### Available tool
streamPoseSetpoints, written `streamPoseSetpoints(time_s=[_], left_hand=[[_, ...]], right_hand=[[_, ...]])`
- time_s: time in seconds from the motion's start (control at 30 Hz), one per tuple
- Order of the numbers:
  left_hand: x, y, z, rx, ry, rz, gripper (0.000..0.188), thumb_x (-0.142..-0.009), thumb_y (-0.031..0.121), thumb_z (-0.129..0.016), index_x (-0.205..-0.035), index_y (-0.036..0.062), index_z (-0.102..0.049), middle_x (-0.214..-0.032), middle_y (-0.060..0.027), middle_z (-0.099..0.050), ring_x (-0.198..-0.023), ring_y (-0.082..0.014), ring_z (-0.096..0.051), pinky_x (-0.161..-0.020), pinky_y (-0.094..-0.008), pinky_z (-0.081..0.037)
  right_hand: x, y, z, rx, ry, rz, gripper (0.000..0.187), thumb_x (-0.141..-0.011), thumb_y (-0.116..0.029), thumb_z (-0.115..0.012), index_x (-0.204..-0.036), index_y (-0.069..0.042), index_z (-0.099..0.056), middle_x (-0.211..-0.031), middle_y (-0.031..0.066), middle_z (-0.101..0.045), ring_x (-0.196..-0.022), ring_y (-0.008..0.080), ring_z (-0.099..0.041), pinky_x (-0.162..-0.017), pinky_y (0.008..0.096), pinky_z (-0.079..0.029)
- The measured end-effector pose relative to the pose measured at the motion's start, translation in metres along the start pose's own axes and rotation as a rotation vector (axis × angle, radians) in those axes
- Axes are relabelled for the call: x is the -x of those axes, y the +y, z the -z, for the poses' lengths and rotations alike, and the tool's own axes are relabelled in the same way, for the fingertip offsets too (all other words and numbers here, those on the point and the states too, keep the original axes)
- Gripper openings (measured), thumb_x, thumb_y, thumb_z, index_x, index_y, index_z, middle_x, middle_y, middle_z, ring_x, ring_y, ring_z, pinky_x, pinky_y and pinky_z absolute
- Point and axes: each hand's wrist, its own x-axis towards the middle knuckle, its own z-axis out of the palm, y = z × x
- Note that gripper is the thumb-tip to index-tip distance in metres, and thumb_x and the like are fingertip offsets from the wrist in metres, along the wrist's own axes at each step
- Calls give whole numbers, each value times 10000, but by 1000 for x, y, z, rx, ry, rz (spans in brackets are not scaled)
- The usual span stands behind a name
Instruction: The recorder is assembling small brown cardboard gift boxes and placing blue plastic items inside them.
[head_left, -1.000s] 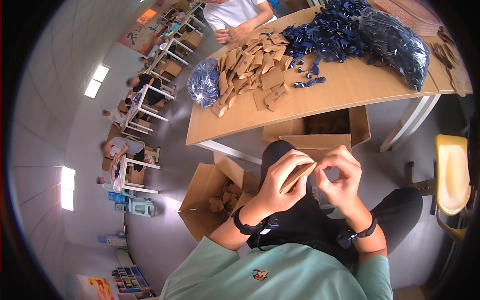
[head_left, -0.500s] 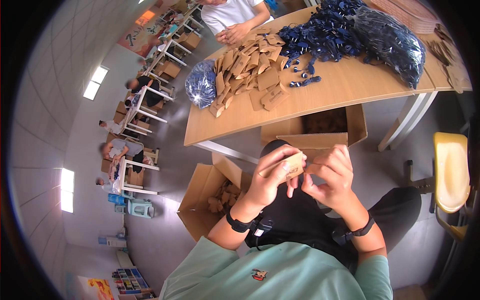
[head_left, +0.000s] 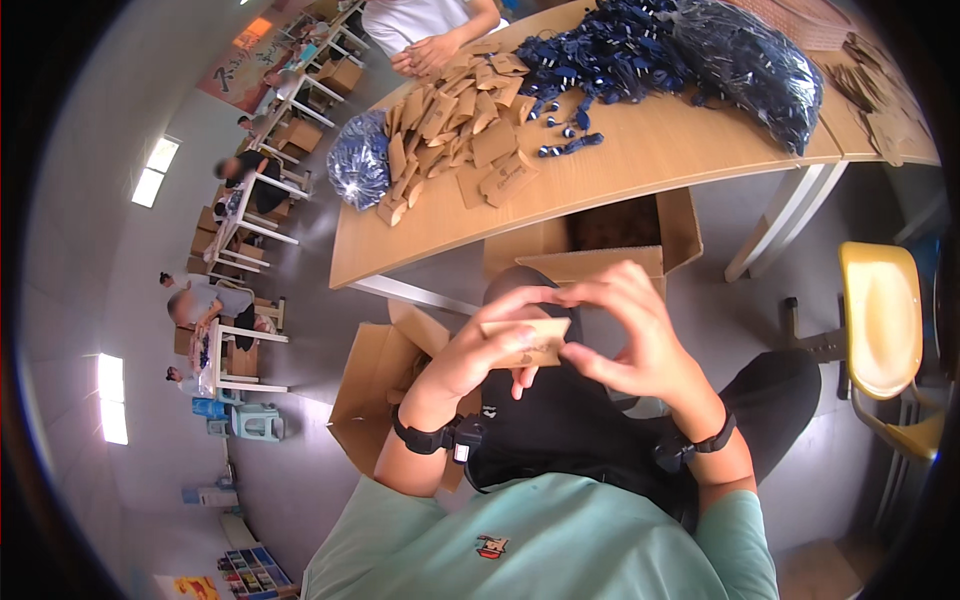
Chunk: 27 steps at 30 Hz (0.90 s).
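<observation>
Left hand (head_left: pixel 478 350) has the cardboard packet (head_left: pixel 532 346) pinched, probably so its end pokes free toward the right hand (head_left: pixel 638 335), whose thumb and fingers gape in an empty-looking C; can't tell if they're touching it. Packet pile (head_left: pixel 455 130) sits ahead of both, likely for reach.

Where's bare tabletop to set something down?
Free: near strip of the table, brown packets left, navy cables behind, large plastic bag right; also its near-left corner, in front of the small plastic bag. Crowded: farther back, under heaped packets and cables.
</observation>
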Motion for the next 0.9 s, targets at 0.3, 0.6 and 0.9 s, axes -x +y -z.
streamPoseSetpoints(time_s=[0.3,0.6,0.9], left_hand=[[-7,-6,9,-286,-178,229,850,-878,238,-720,-1522,90,-186,-1070,-57,-587,-705,-91,-600,-594,-216,-504],[-3,-21,-11,-114,123,-166,658,-834,199,-773,-1379,37,-442,-993,-19,-555,-802,-67,-518,-662,-191,-392],[-14,-17,-19,-334,164,-522,490,-954,398,-483,-1137,-41,-599,-959,-83,-559,-787,-120,-528,-648,-224,-416]], right_hand=[[10,3,-12,-17,-282,-17,521,-763,-132,-760,-1253,-97,-589,-1058,44,-668,-918,241,-597,-885,365,-411],[20,3,-22,-405,240,-52,293,-770,-39,-806,-1046,-10,-711,-1017,144,-720,-911,245,-710,-795,326,-571],[23,-4,-31,-416,285,-196,251,-767,-27,-800,-1014,-48,-767,-930,106,-703,-864,192,-656,-791,308,-538]])
